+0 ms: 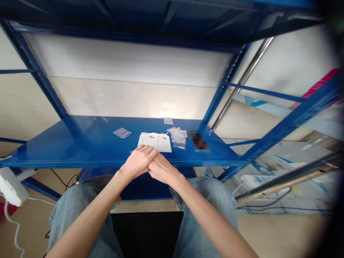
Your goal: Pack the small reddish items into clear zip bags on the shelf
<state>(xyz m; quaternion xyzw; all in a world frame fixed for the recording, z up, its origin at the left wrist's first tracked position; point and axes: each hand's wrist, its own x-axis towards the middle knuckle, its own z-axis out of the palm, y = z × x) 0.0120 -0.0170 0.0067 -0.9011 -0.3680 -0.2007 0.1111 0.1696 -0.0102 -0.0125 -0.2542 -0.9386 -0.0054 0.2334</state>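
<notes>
- Blue steel shelf [53,152] spanning the view above the person's knees, carrying everything below
- Clear plastic bag [122,133] lying flat, well left of the sheet
- Left hand [138,162] palm down, fingers angled rightward, overlapping the sheet's near edge; grip closed against the other hand, cannot tell if it holds anything
- White printed sheet [154,141] flat on the shelf, just beyond both hands
- Right hand [163,169] angled up and leftward, fingers laid against the left hand; grip narrow, contents hidden
- Small clear bags [178,138] piled just right of the sheet
- Pixelated dark object [199,141] at the far right, too blurred to tell
</notes>
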